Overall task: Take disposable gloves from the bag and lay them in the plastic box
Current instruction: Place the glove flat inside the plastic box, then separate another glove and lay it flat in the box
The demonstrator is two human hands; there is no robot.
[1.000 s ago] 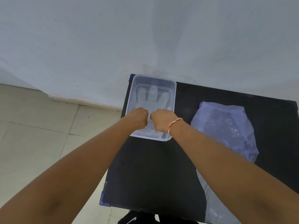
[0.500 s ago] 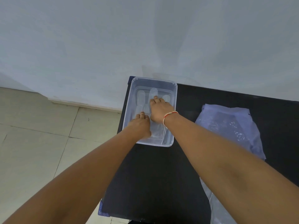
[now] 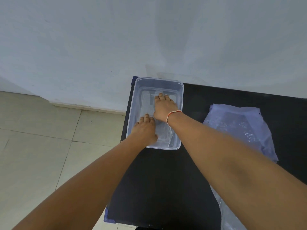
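Both palms flat and open, gripping nothing: left hand (image 3: 146,130) and right hand (image 3: 163,107) pressing a clear glove (image 3: 147,103) down inside the box (image 3: 181,97) at the table's (image 3: 166,180) far left corner. Possibly several gloves layered there, hard to tell. More likely left in the bag (image 3: 240,127) by the right edge.
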